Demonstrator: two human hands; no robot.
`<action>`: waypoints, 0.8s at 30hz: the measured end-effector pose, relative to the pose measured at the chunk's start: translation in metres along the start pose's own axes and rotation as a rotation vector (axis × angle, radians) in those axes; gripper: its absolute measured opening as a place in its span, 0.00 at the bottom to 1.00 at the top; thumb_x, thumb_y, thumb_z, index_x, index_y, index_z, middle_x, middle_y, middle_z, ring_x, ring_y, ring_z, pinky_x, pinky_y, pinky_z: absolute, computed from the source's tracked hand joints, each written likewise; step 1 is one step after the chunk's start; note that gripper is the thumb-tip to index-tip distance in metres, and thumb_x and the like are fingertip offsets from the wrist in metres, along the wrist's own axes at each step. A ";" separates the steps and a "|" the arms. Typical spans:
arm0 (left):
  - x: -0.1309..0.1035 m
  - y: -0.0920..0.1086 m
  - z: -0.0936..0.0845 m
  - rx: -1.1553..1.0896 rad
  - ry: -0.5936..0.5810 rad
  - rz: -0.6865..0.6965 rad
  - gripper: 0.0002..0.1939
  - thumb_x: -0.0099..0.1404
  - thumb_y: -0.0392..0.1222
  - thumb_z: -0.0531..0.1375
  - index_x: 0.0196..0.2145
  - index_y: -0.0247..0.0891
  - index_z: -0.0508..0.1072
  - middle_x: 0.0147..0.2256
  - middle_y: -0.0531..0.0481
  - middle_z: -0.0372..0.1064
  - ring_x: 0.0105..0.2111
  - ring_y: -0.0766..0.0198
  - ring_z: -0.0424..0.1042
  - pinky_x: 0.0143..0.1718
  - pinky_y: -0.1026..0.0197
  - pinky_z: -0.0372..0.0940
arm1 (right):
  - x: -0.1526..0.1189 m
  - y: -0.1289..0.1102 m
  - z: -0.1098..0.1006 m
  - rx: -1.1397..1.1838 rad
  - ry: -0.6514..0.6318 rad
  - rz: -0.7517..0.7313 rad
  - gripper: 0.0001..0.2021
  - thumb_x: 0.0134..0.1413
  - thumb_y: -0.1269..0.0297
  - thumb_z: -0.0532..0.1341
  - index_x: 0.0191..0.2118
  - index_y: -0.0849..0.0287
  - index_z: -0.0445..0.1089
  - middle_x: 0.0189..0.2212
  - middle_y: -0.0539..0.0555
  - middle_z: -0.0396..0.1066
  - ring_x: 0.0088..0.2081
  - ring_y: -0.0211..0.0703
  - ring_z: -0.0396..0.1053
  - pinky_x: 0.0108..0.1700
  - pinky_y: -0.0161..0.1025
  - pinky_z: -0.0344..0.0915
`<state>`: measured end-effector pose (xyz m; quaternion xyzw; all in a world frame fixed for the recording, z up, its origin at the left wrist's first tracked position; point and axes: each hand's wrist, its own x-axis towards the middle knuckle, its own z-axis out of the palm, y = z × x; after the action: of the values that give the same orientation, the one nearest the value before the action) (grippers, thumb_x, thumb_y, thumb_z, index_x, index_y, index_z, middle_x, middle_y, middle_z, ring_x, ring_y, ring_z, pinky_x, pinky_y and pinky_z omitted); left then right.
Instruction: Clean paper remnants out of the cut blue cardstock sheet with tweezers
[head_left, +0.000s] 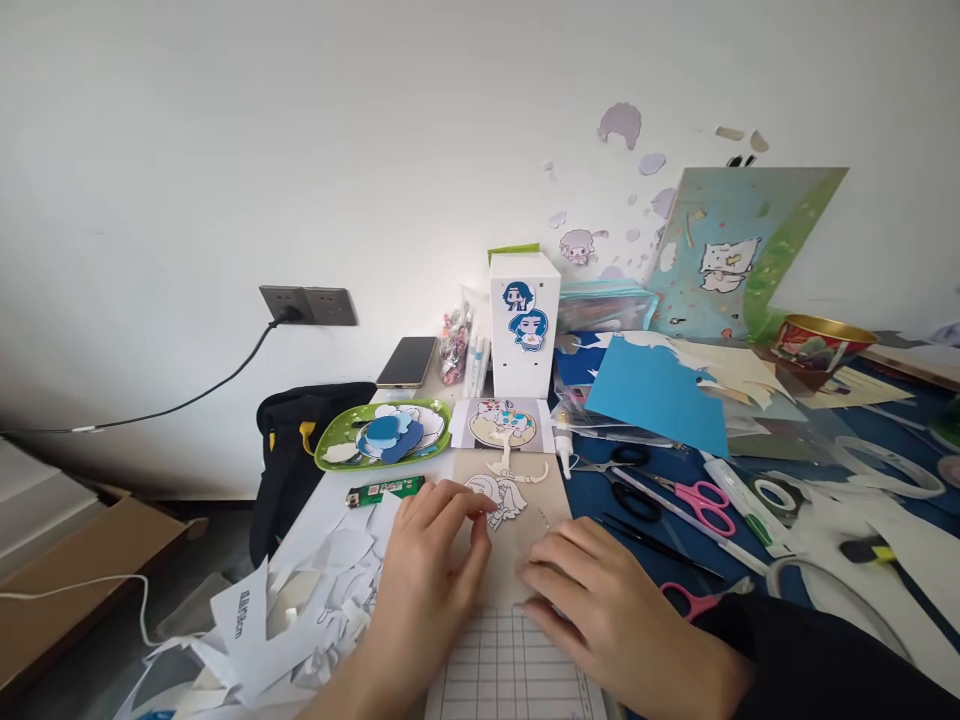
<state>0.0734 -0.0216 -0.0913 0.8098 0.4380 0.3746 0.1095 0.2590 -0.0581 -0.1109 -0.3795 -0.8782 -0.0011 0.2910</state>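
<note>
On the beige sheet [553,480], my left hand [435,555] is open, its fingers bent and the index fingertip beside a white paper cutout with black line drawing [510,503]. A gap shows between its thumb and index finger. My right hand [592,590] rests to the right, loosely curled, with thumb and fingers apart and nothing visible in it. Under and between the wrists lies a white grid-lined sheet [517,665]. A pale curved paper strip [534,475] lies just beyond the cutout. Behind it is a printed picture card [466,425] with a round design.
Paper scraps [330,585] heap on the left. A green tray [324,447] holds blue and white cutouts. At right lie pink scissors [701,500], black-handled scissors [634,500], tweezers [667,548], a glue bottle [565,450] and blue paper [652,390]. A white box [517,375] stands behind.
</note>
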 end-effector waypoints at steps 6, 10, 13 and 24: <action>-0.002 0.005 -0.002 -0.024 -0.019 0.018 0.07 0.64 0.31 0.52 0.35 0.40 0.67 0.33 0.51 0.66 0.34 0.61 0.64 0.38 0.57 0.60 | -0.005 0.000 0.005 0.117 0.062 -0.001 0.10 0.59 0.76 0.54 0.31 0.61 0.70 0.29 0.52 0.70 0.32 0.39 0.62 0.34 0.39 0.61; -0.004 0.004 0.000 -0.033 -0.010 0.031 0.08 0.63 0.31 0.52 0.36 0.41 0.67 0.33 0.51 0.67 0.34 0.61 0.64 0.37 0.57 0.60 | -0.007 -0.001 0.005 0.128 0.031 0.004 0.10 0.59 0.77 0.54 0.29 0.62 0.69 0.28 0.53 0.70 0.31 0.40 0.62 0.33 0.39 0.61; -0.004 0.004 0.000 -0.034 -0.009 0.036 0.08 0.63 0.32 0.52 0.36 0.41 0.67 0.33 0.50 0.67 0.34 0.60 0.64 0.36 0.57 0.61 | -0.007 -0.003 0.004 0.147 0.051 0.011 0.10 0.59 0.76 0.55 0.30 0.62 0.69 0.27 0.53 0.70 0.31 0.40 0.62 0.32 0.39 0.61; -0.006 0.008 -0.002 -0.053 -0.029 0.042 0.07 0.63 0.31 0.53 0.36 0.41 0.67 0.33 0.52 0.66 0.33 0.62 0.64 0.34 0.59 0.60 | -0.002 0.013 -0.002 0.411 0.093 0.294 0.06 0.53 0.76 0.60 0.31 0.58 0.71 0.27 0.49 0.71 0.29 0.37 0.68 0.32 0.34 0.63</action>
<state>0.0747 -0.0310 -0.0884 0.8209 0.4093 0.3766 0.1293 0.2695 -0.0506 -0.1125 -0.4352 -0.7812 0.2025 0.3991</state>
